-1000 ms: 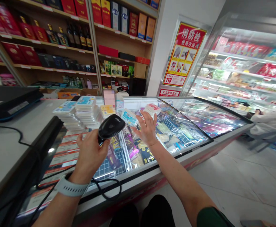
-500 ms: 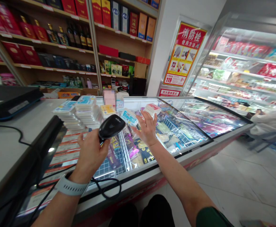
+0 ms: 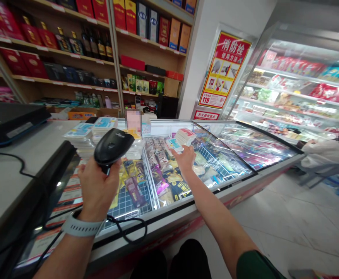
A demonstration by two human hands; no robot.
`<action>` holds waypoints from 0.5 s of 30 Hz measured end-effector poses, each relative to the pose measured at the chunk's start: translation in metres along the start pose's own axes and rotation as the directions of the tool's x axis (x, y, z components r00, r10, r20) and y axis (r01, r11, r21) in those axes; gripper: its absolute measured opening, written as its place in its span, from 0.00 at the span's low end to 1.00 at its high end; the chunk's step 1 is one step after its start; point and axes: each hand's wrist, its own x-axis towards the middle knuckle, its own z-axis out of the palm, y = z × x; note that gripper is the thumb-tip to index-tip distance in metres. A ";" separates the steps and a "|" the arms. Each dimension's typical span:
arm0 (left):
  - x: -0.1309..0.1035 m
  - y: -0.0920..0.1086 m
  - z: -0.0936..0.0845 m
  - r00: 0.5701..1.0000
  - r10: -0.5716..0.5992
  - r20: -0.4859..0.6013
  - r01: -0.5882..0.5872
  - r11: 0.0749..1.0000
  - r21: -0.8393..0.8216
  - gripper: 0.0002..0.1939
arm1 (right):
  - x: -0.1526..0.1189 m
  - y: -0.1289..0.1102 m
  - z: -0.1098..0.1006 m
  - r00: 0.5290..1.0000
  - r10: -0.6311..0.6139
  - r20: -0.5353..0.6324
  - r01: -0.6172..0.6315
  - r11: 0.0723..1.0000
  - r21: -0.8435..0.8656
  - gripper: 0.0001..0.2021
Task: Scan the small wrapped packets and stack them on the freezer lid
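Observation:
My left hand [image 3: 98,186], with a grey watch band at the wrist, is wrapped round the handle of a black barcode scanner [image 3: 113,145]. Its head points up and to the right. My right hand [image 3: 185,158] grips the near edge of a flat white pack with a blue label [image 3: 173,145], partly covered by the fingers. The pack is held just over the freezer's glass top, beside a small stack of red-labelled packs [image 3: 185,135]. Stacks of blue-labelled packs [image 3: 81,133] and a yellow-labelled pack [image 3: 135,135] stand behind the scanner.
Bagged goods in wire baskets [image 3: 150,186] show through the glass of the chest freezer [image 3: 233,190]. The scanner's black cable [image 3: 142,232] loops over its front edge. A dark device [image 3: 15,122] sits on the left counter. Someone in white [image 3: 323,151] is at the far right.
My right hand has closed on the blue-labelled pack, which has moved right towards the red-labelled stack. My left hand has shifted left and down with the scanner.

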 end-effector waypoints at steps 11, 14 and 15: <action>0.005 -0.015 0.004 0.990 -0.076 -0.118 0.067 0.994 -0.082 0.19 | -0.009 -0.012 -0.008 0.997 0.000 0.074 0.006 0.997 -0.082 0.31; 0.008 -0.019 0.006 0.981 -0.127 -0.146 0.111 0.987 -0.114 0.20 | -0.017 -0.036 -0.019 0.994 -0.097 0.057 0.100 0.994 -0.047 0.29; 0.008 -0.020 0.006 0.979 -0.137 -0.151 0.118 0.985 -0.126 0.20 | -0.020 -0.047 -0.021 0.988 -0.141 0.062 0.143 0.990 -0.015 0.29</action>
